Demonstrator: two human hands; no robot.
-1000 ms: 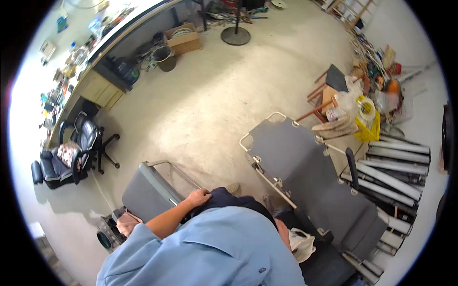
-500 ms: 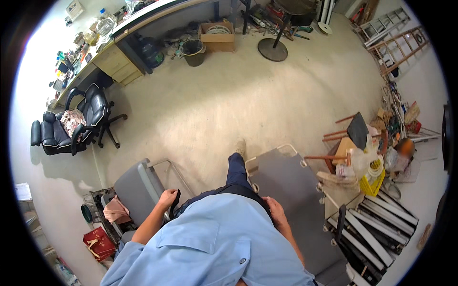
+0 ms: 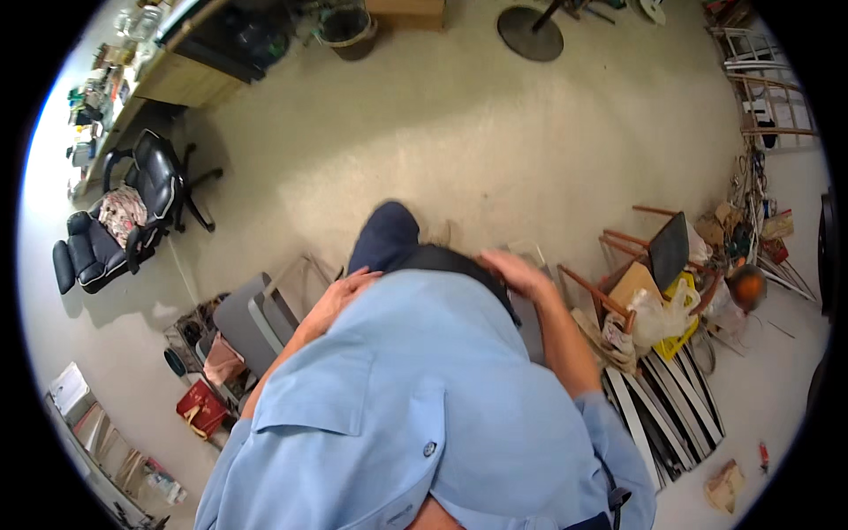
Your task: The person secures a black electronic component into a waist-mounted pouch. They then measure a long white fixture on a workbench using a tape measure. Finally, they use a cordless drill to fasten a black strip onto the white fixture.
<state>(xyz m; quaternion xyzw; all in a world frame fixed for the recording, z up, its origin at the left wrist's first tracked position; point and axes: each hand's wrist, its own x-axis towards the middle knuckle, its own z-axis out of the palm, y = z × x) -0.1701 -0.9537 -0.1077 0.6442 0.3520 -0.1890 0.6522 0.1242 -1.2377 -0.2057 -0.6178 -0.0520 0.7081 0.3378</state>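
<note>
Bent at both elbows, with the left hand (image 3: 350, 290) against the dark blue trousers (image 3: 384, 237), just beyond the shirt (image 3: 433, 353) hem, and the right hand (image 3: 519, 276) at the black belt (image 3: 452, 263). Loosely bent in the fingers; impossible to tell whether gripping cloth. Hemmed in by a grey chair (image 3: 243, 320) at left, a wooden-legged seat (image 3: 669, 252) and yellow basket (image 3: 675, 346) at right. Farther out, flanked by a black swivel chair (image 3: 157, 177).

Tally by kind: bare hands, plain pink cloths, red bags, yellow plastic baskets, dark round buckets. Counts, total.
Bare hands (left hand, right hand): 2
Plain pink cloth: 1
Red bag: 1
Yellow plastic basket: 1
Dark round bucket: 1
Total: 6
</note>
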